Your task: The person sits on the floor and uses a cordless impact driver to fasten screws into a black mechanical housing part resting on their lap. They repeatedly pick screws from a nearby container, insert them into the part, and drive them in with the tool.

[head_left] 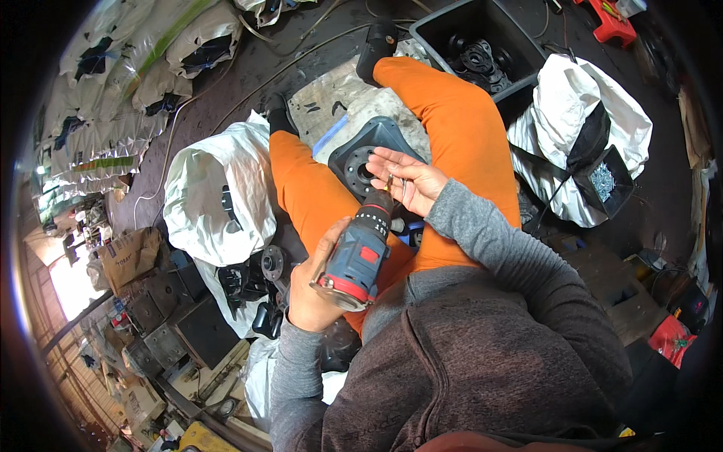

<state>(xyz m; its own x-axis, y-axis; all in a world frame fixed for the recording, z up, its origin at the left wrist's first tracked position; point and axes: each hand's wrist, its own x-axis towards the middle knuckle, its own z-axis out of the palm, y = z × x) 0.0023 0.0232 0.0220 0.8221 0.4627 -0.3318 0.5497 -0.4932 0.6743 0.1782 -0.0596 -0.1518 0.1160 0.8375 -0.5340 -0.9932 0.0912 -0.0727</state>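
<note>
My left hand (pixel 315 295) is wrapped round a blue-grey cordless drill (pixel 355 260) with red trim. Its chuck points away from me, toward my right hand (pixel 414 179). That hand is turned palm up with the fingers partly curled beside the drill's tip; a small thin metal piece, perhaps a screw, shows at the fingers. Just beyond the tip, between my legs, lies a dark flared plastic part (pixel 384 134) with a round drilled flange (pixel 360 167). My right fingers cover part of that flange.
White sacks stand at left (pixel 215 177) and right (pixel 580 143). A dark crate (pixel 520 83) of black parts is at the far right. Near the right sack, an open black container (pixel 619 181) holds small silver fasteners. Another flanged metal part (pixel 273 264) lies by my left knee. Cables cross the floor.
</note>
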